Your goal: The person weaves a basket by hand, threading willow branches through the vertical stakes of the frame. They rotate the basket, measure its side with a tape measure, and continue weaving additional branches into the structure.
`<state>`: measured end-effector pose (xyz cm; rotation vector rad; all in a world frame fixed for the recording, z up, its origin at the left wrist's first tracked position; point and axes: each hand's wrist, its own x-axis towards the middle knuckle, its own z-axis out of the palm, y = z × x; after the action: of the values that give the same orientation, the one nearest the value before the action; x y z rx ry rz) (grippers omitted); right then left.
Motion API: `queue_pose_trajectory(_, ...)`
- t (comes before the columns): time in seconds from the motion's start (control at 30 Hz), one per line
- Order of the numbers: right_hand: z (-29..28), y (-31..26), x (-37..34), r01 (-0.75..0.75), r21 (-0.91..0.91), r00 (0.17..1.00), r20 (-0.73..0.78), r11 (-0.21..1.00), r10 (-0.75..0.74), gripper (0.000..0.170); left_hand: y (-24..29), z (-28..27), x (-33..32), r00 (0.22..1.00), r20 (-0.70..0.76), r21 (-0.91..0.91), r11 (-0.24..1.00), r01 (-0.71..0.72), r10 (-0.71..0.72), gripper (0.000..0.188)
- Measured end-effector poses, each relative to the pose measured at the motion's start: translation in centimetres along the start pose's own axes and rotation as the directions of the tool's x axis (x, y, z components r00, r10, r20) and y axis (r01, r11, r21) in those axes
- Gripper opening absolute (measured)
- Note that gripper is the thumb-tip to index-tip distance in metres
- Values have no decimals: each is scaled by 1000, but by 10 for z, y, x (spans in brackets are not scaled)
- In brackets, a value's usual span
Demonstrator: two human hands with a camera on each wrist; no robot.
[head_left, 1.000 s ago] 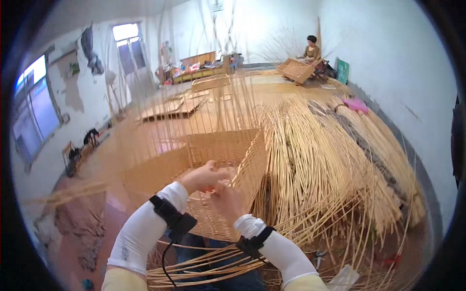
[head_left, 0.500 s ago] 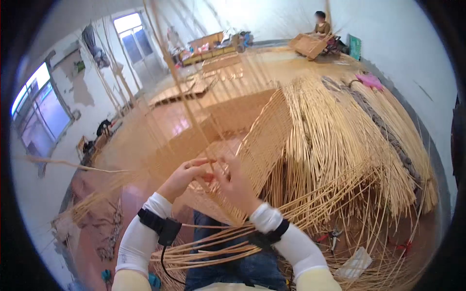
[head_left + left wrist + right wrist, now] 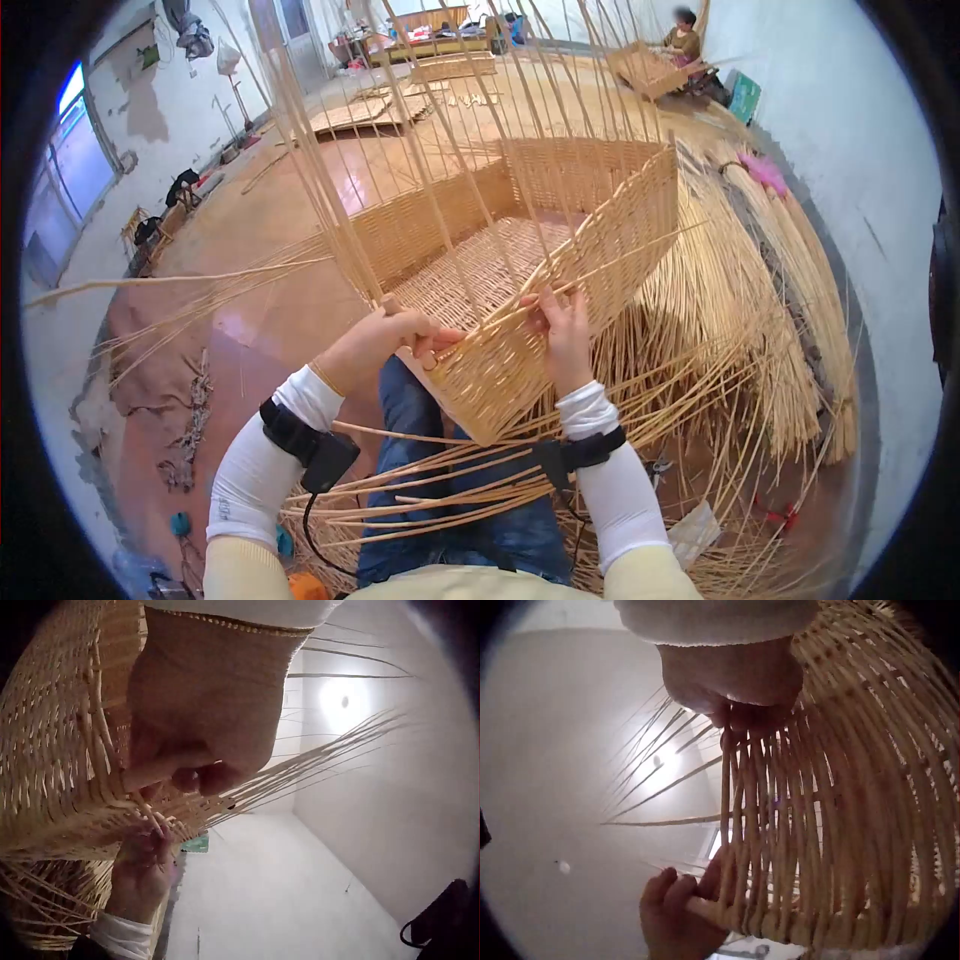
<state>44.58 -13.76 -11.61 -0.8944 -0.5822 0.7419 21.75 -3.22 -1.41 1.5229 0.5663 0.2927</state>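
Observation:
A woven wicker basket [image 3: 610,270] with tall upright stakes tilts over the person's knees. The left hand [image 3: 385,345] grips its near left corner, fingers curled round the corner post; in the left wrist view the left hand [image 3: 214,697] covers that corner. On the near wall's top edge, the right hand [image 3: 566,335] pinches a thin willow rod [image 3: 635,253] that runs out to the right. The right wrist view shows the right hand [image 3: 735,682] at the rim over the woven rows [image 3: 780,825], fingertips partly hidden.
Bundles of willow rods [image 3: 745,330] lie on the right. Loose rods [image 3: 450,505] cross the jeans. Flat woven panels [image 3: 360,112] lie farther off on the floor. Another person [image 3: 683,42] sits at the back right with a basket. Pliers [image 3: 660,468] lie near the right forearm.
The hands were close together at the corner and have moved apart, the right one going right along the rim. The basket shows higher in view and more of its inside is visible.

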Motion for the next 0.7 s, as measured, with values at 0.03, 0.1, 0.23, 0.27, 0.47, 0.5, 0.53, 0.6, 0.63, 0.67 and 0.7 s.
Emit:
queue_pose_trajectory(0.03,8,-2,-1,12,-33,999,-39,999,-13,24,2,-3,0,1000,-9,-12,1000,-15,15,36)
queue_pose_trajectory(0.1,26,4,-9,-1,-77,998,-57,997,-3,25,6,-13,-7,996,-76,-101,994,45,-53,36)
queue_pose_trajectory(0.23,88,39,-24,-35,-117,999,5,992,36,21,1,-60,-46,959,-240,-245,965,88,-149,27)
queue_pose_trajectory(0.27,96,55,-28,-46,-53,999,-7,998,45,21,-1,-64,-60,904,-404,-163,983,80,-141,23)
queue_pose_trajectory(0.47,146,112,-65,-133,-3,990,-51,991,133,20,-67,-71,-99,528,-587,744,666,52,614,22)
queue_pose_trajectory(0.5,148,114,-73,-114,-85,992,-62,990,109,18,-85,-70,-89,668,-351,861,507,-46,656,24)
queue_pose_trajectory(0.53,152,115,-77,-84,-164,995,-69,983,73,17,-97,-77,-80,656,-361,855,516,-51,663,24)
queue_pose_trajectory(0.6,147,112,-76,-127,-127,992,-25,984,124,17,-114,-85,-62,846,-398,803,581,134,355,29)
queue_pose_trajectory(0.63,136,112,-79,-189,-74,982,9,979,190,17,-116,-83,-62,847,-397,794,596,123,353,29)
queue_pose_trajectory(0.67,116,112,-79,9,-477,999,49,879,16,16,-117,-83,-65,843,-446,760,625,179,301,30)
queue_pose_trajectory(0.7,112,100,-74,-129,-90,991,-36,988,126,18,-119,-82,-67,830,-498,723,649,238,250,32)
